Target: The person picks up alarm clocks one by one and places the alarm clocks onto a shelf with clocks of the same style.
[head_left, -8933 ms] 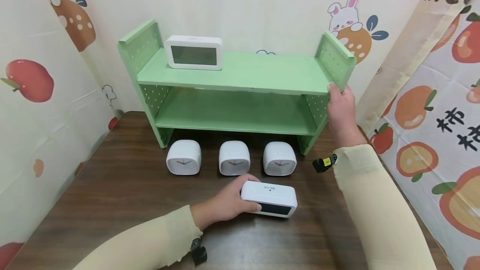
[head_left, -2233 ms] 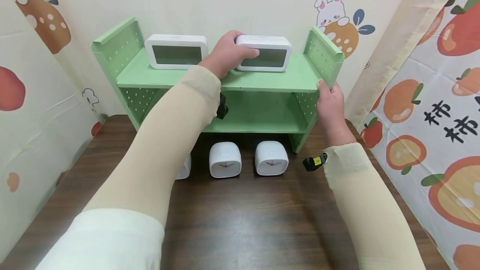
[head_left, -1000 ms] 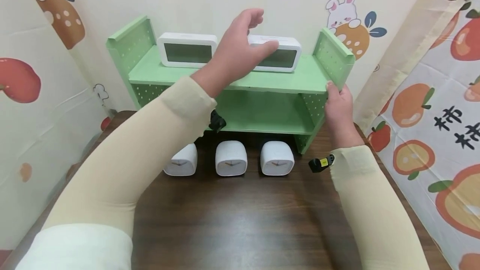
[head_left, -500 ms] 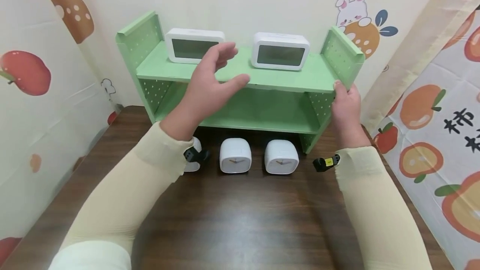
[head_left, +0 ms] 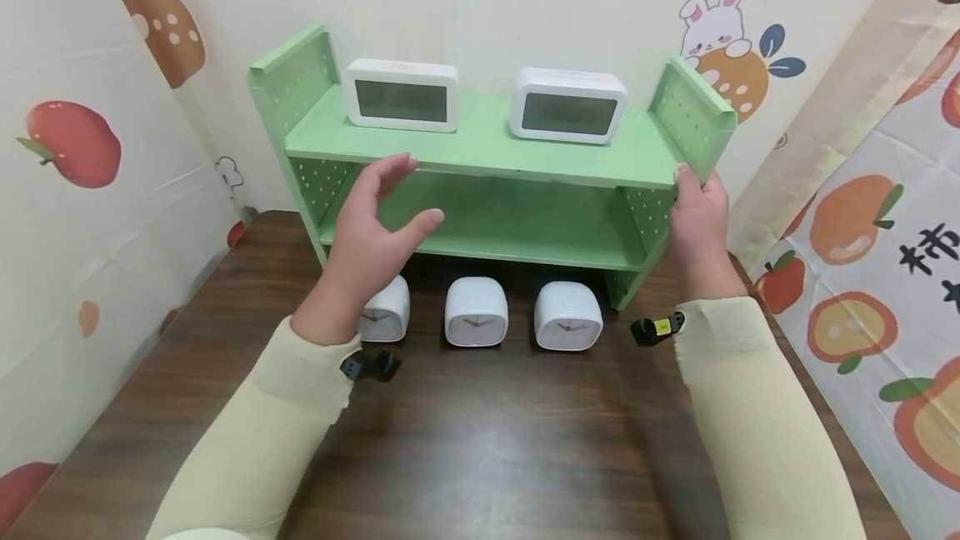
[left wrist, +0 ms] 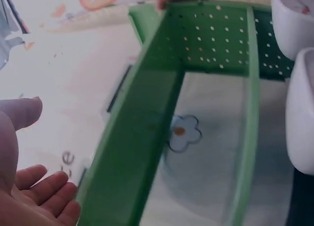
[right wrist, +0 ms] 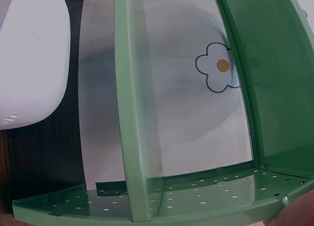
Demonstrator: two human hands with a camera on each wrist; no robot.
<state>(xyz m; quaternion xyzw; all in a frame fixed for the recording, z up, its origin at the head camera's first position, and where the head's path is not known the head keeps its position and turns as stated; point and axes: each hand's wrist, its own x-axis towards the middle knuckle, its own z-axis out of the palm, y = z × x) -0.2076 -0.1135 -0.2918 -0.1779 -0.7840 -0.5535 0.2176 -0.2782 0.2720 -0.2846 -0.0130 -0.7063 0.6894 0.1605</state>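
brown table (head_left: 465, 440); right fingers (head_left: 716, 190) grip shelf (head_left: 510, 219)

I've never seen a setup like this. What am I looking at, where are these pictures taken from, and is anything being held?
There is no robot here, just a person's two bare hands. The widest picture comes from a camera worn on the head, looking forward and down. The other two come from small wrist cameras, one on each arm.

On the wooden table stand a green shelf and, in front of it, three rounded white clocks. Two white boxes with dark screens sit on the top board.

The right hand grips the shelf's right front edge; the left hand holds nothing.
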